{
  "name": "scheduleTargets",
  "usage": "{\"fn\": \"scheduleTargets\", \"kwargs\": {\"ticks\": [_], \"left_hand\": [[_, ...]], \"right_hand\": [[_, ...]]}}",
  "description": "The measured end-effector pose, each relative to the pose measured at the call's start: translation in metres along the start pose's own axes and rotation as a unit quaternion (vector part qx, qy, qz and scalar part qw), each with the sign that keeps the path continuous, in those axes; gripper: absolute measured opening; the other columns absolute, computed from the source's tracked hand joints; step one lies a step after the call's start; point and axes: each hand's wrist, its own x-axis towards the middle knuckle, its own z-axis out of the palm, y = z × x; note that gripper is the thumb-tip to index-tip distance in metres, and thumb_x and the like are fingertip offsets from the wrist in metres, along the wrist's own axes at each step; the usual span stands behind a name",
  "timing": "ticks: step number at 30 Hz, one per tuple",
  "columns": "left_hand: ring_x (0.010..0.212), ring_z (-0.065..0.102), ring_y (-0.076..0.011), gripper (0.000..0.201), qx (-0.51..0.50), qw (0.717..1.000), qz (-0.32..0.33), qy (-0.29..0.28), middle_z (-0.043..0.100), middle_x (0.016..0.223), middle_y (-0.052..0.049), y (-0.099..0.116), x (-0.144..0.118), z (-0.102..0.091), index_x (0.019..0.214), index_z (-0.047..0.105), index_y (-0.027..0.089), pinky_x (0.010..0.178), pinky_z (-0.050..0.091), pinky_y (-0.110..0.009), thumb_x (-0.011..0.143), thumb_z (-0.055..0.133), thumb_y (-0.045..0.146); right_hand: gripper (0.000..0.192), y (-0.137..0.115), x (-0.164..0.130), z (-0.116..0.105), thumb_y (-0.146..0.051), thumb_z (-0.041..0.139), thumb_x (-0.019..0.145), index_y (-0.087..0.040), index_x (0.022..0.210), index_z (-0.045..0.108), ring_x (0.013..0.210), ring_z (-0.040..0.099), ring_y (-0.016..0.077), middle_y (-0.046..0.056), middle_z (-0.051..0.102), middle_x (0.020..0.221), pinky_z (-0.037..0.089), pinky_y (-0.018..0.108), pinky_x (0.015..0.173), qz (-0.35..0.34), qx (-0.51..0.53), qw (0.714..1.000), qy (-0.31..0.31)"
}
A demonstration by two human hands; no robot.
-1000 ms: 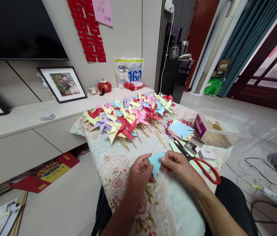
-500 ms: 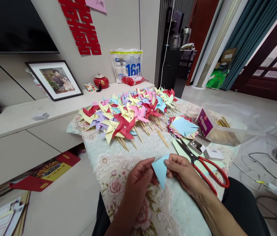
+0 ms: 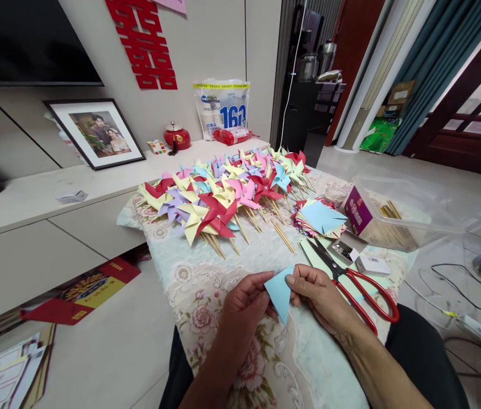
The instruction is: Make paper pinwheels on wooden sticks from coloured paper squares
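- Far left: framed photo (image 3: 98, 132); far wall bag (image 3: 222, 108) printed "160".
- Pinwheels (image 3: 223, 196) heaped on far counter (image 3: 172, 267).
- Left hand (image 3: 243, 312), fingers pinching blue paper triangle (image 3: 280, 292), near centre.
- Right hand (image 3: 319, 292) pinches its right edge.
- Red scissors (image 3: 360, 287) just right; stick box (image 3: 389, 218) beyond, label unreadable.

Single head-worn view, from above seated person's lap, facing forward and down. Hands: left hand (image 3: 240, 309), right hand (image 3: 319, 295) close at bottom centre. Surface (image 3: 189, 272) with floral cover fills middle, near. Beyond: pinwheels (image 3: 223, 196) mid-distance, low cabinet (image 3: 31, 227) left, doorway far right. Wide lens, edges bowed.
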Motion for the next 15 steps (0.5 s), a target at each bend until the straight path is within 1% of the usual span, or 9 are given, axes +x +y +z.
{"fn": "scheduleTargets", "kwargs": {"ticks": [3,6,10,15], "left_hand": [[0.058,0.06,-0.0109,0.03,0.016,1.0,0.01,-0.004,0.072,0.073,-0.001,0.0001,-0.0009,0.0008,0.106,0.074,0.017,0.058,0.05,-0.023,0.076,0.072,0.019],[0.056,0.057,-0.0099,0.027,0.042,0.999,0.009,-0.009,0.068,0.064,0.001,0.0009,-0.0016,0.0015,0.102,0.076,0.017,0.057,0.049,-0.022,0.075,0.073,0.018],[0.057,0.058,-0.0105,0.027,0.043,0.999,-0.001,-0.004,0.067,0.063,0.001,0.0014,-0.0018,0.0016,0.101,0.076,0.015,0.057,0.049,-0.022,0.075,0.074,0.022],[0.055,0.058,-0.0109,0.026,0.033,0.999,0.0,0.015,0.068,0.063,0.0,-0.0004,-0.0029,0.0014,0.097,0.076,0.014,0.056,0.049,-0.023,0.074,0.076,0.026]], "right_hand": [[0.04,0.0014,-0.0002,-0.0012,-0.05,0.077,0.08,-0.017,0.066,0.058,0.053,0.047,0.01,-0.003,0.059,0.055,0.032,0.024,0.056,-0.001,-0.014,1.0,-0.003],[0.038,0.003,0.0001,-0.0027,-0.049,0.075,0.082,-0.018,0.067,0.059,0.053,0.046,0.0105,-0.003,0.057,0.055,0.031,0.024,0.055,-0.005,-0.024,1.0,-0.012],[0.036,0.0026,-0.0002,-0.0032,-0.048,0.073,0.085,-0.018,0.069,0.06,0.053,0.045,0.0102,-0.004,0.055,0.057,0.03,0.024,0.055,-0.011,-0.027,0.999,-0.029],[0.037,-0.001,-0.0029,-0.0023,-0.051,0.072,0.085,-0.017,0.072,0.063,0.056,0.047,0.0116,-0.002,0.057,0.06,0.032,0.025,0.057,-0.022,-0.041,0.998,-0.04]]}}
